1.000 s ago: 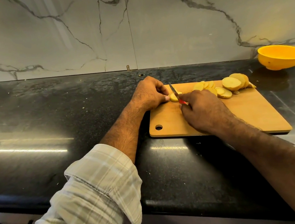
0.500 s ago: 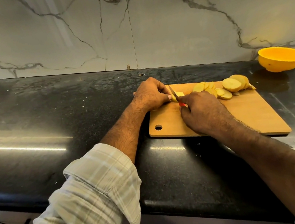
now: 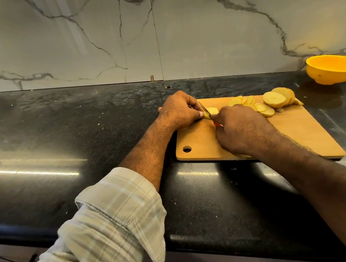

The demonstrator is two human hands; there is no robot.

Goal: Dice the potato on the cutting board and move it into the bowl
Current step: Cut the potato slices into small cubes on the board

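The left hand (image 3: 179,111) pinches a small potato piece (image 3: 210,112) at the far left part of the cutting board (image 3: 298,128). The right hand (image 3: 240,130) grips the knife (image 3: 204,110), whose blade lies just right of the left fingertips. The bowl (image 3: 334,68) stands well apart to the right, nearer the right hand.

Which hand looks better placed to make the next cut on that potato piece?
The right hand: it grips the knife, blade against the potato piece. The left hand steadies that piece.

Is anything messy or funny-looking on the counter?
Nothing much. A few small potato scraps lie loose beside the potato slices on the cutting board. The yellow bowl stands upright, far off by the wall.
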